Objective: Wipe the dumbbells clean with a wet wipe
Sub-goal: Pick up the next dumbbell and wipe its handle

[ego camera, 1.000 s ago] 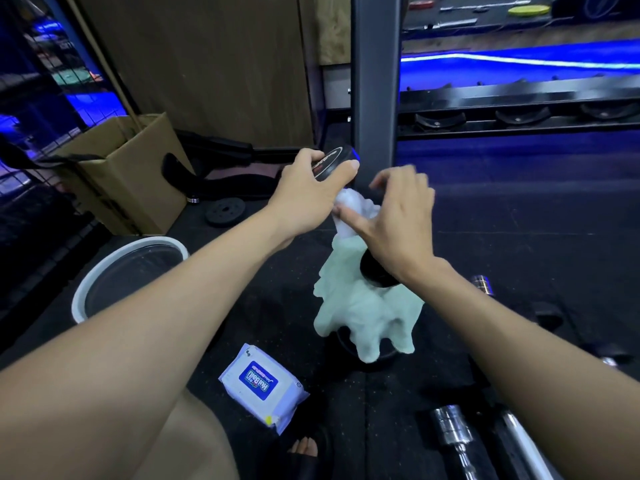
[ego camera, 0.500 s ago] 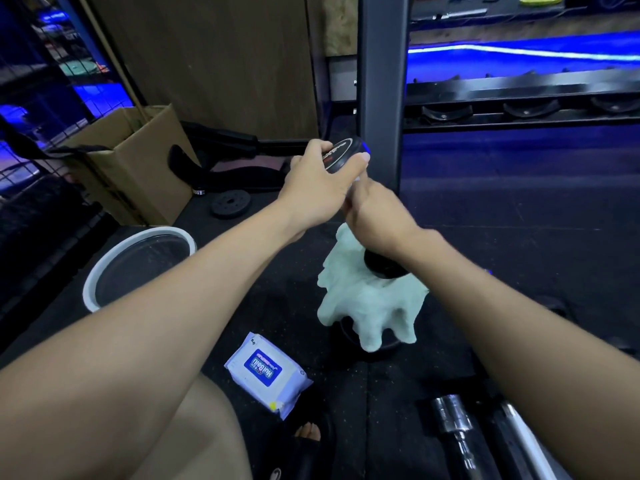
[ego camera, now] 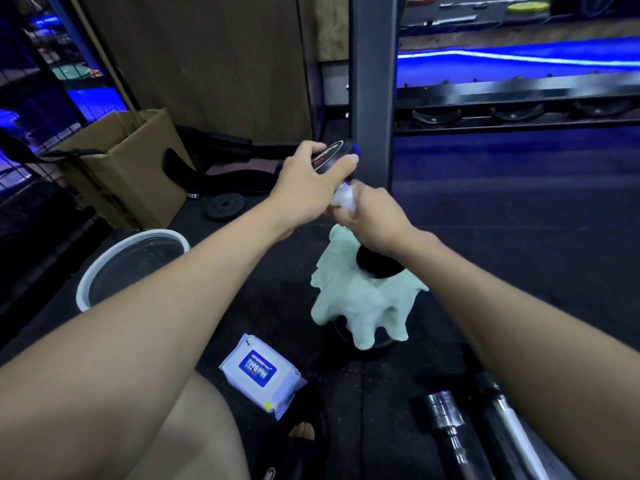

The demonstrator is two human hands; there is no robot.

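**Fingers wrap wipe around the dumbbell handle**

Fingers [ego camera: 349,160] of the left hand [ego camera: 304,188] curl over the dumbbell's top head [ego camera: 330,156], steadying the upright dumbbell [ego camera: 377,265] at twelve o'clock. Just below, the right hand [ego camera: 374,220] clenches the wet wipe [ego camera: 343,199] around the handle. Handle-wiping looks under way; next likely calls for twisting downward. Both forearms converge from six o'clock.

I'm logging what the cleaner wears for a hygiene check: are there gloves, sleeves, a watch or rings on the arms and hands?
None show. The left hand and right hand are bare, with no gloves, rings or watch in view. Both forearms are uncovered as far as the frame's edge, with no sleeve visible.
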